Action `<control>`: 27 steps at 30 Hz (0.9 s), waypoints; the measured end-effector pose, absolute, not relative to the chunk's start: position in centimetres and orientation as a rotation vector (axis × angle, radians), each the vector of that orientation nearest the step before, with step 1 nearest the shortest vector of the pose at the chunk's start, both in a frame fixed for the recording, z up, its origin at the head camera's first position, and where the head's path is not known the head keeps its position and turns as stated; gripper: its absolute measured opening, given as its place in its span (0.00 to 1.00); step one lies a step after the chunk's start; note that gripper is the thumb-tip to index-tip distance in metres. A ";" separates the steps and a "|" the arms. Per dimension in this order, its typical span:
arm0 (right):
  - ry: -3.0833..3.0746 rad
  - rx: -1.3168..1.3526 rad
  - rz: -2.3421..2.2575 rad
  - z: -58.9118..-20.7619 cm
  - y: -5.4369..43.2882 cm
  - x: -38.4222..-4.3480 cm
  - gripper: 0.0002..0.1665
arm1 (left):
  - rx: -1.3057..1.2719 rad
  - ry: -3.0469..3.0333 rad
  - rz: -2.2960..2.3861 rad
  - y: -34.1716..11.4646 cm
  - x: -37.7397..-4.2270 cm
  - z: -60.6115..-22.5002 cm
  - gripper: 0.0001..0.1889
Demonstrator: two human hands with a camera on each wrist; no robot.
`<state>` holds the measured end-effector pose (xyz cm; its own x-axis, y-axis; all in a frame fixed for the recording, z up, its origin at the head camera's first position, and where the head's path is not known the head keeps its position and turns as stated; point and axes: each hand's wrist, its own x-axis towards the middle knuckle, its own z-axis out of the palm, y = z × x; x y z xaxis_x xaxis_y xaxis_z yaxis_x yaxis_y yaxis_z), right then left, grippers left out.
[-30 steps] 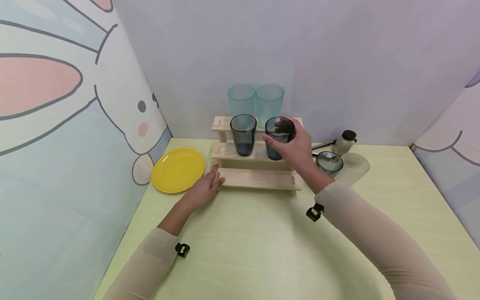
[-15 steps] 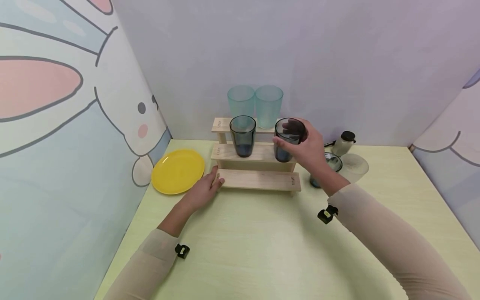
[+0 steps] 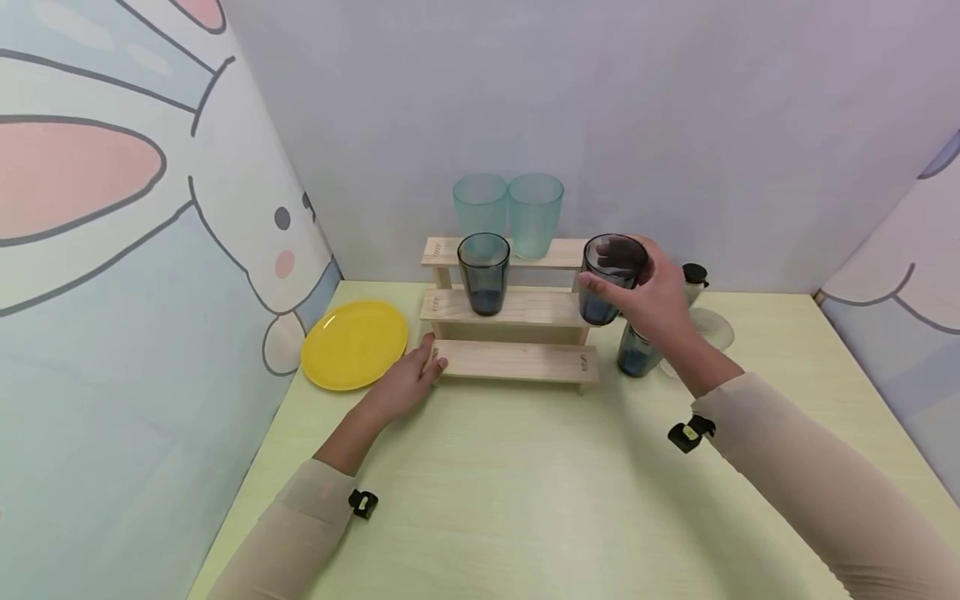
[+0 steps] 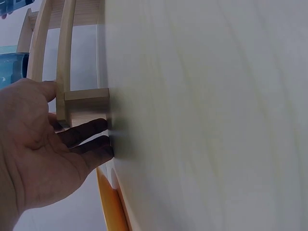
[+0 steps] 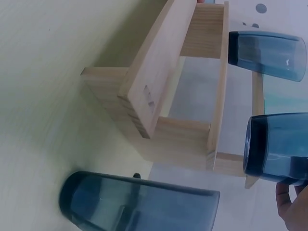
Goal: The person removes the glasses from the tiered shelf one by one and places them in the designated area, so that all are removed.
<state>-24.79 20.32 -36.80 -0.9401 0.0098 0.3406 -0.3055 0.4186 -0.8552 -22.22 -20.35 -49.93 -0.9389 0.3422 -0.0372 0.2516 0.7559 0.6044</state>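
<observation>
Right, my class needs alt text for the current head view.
A right hand holds a dark glass near a three-tier wooden rack's right end; the left hand touches its bottom tier. Another dark glass stands on the middle tier, two teal glasses on top; a yellow plate lies left, a third dark glass stands right.

Can pass low across the tabletop in front of the rack, or over its bottom tier. Meets the left hand at the rack's left end, the yellow plate just beyond. Above the middle tier, finds a gap between the standing dark glass and the held glass in the right hand. Further right, runs into a tabletop glass.
</observation>
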 end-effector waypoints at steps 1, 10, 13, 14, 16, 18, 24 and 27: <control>-2.383 0.251 1.515 -36.8 20.6 -24.7 0.38 | 0.461 2.790 0.938 -20.2 -22.1 -49.6 0.44; -2.411 0.157 1.471 -36.4 23.5 -24.3 0.41 | 0.427 2.787 0.917 -20.0 -22.0 -49.3 0.43; -2.434 0.118 1.445 -36.2 24.4 -24.1 0.43 | 0.420 2.783 0.919 -20.0 -22.0 -49.3 0.44; -2.443 0.103 1.435 -36.2 24.7 -24.1 0.43 | 0.419 2.782 0.917 -20.0 -22.0 -49.3 0.44; -2.463 0.071 1.414 -36.0 25.4 -24.0 0.44 | 0.419 2.787 0.908 -20.0 -22.0 -49.4 0.44; -2.475 0.040 1.404 -35.9 26.0 -24.0 0.45 | 0.420 2.792 0.899 -20.0 -22.0 -49.5 0.44; -2.484 -0.019 1.373 -36.0 28.1 -24.0 0.44 | 0.422 2.791 0.906 -20.1 -22.1 -49.7 0.45; -2.485 -0.047 1.356 -36.0 29.1 -23.9 0.44 | 0.429 2.786 0.918 -20.2 -22.1 -49.7 0.46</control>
